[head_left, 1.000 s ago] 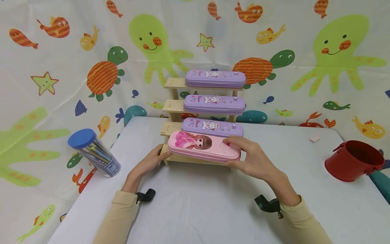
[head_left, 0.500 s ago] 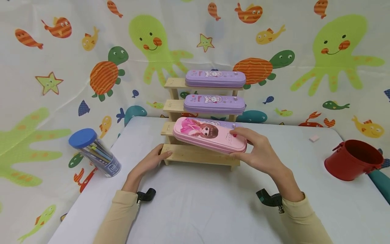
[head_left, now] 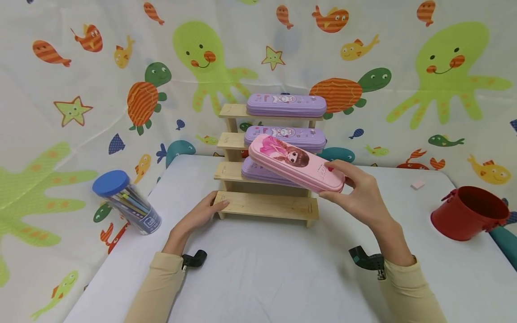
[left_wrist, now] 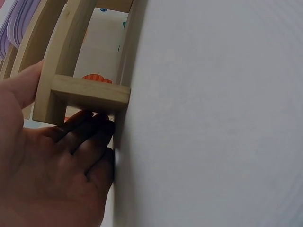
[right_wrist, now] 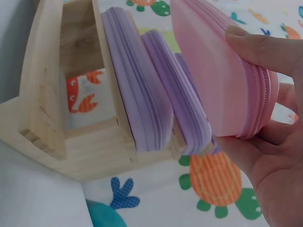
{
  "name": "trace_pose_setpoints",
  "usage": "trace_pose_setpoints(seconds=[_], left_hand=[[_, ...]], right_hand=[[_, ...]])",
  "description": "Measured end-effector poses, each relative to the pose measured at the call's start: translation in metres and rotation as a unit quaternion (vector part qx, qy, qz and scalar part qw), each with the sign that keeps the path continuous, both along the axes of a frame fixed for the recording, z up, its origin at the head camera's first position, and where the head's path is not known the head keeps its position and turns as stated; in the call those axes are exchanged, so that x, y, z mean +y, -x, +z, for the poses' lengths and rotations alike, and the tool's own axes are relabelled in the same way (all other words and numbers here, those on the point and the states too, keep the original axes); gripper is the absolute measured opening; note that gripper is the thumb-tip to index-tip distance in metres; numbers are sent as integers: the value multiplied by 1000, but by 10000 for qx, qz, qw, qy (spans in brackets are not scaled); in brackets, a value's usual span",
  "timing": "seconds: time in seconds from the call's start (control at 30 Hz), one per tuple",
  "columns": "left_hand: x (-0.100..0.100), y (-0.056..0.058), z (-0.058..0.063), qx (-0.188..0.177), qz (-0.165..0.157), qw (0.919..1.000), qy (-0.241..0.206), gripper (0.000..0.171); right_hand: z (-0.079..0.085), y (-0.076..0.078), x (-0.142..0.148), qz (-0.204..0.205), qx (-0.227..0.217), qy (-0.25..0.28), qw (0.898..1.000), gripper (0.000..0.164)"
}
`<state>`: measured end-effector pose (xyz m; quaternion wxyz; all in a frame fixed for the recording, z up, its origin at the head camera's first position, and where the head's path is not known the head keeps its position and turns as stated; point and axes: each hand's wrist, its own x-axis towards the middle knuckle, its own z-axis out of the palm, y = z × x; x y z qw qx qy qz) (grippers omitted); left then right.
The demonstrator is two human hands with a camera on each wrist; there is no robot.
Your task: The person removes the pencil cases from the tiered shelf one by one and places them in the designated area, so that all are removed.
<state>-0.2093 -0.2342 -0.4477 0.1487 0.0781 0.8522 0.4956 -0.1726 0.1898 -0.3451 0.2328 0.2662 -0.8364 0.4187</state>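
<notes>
In the head view my right hand [head_left: 361,193] pinches the right end of a pink pencil case [head_left: 296,162] with a doll picture on its lid. The case is tilted in the air, left end higher, in front of a stepped wooden stand [head_left: 266,205]. My left hand [head_left: 202,211] grips the left end of the stand's lowest step; the left wrist view shows the thumb above and fingers [left_wrist: 87,142] below. Purple pencil cases lie on the top step [head_left: 286,105], second step [head_left: 311,139] and third step [head_left: 256,169]; the pink case partly hides the lower two.
A clear tub of pencils [head_left: 135,208] with a blue lid stands at the left. At the right are a red bucket [head_left: 460,217] and a small pink block [head_left: 418,184]. A cloth [head_left: 258,54] printed with sea animals hangs behind the white table [head_left: 258,269].
My right hand has lifted the pink pencil case up and to the right, away from the lowest step, tilting it more. The left hand has stayed on the stand.
</notes>
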Motion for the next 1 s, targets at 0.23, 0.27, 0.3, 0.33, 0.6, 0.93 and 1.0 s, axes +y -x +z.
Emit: trace_pose_setpoints(seconds=[0.23,0.27,0.3,0.33,0.6,0.93,1.0], left_hand=[[-1,-1,-1,-47,107,9999,118,75],[-1,-1,-1,-61,127,9998,108,75],[-1,-1,-1,-57,106,9999,110,74],[-1,-1,-1,-86,127,9998,86,74],[1,-2,-1,-109,62,9999,93,74],[0,-1,-1,-48,71,9999,76,73],[-1,-1,-3,-48,86,9999,46,73]], right_hand=[[3,5,6,-208,69,297,9993,72],[3,5,7,-256,57,341,9991,72],[4,5,8,-321,42,387,9987,71],[5,5,9,-392,29,430,9983,70],[8,6,21,-907,83,596,9941,71],[10,11,33,-1353,-6,752,9880,71],[11,12,36,-1419,-30,779,9868,71]])
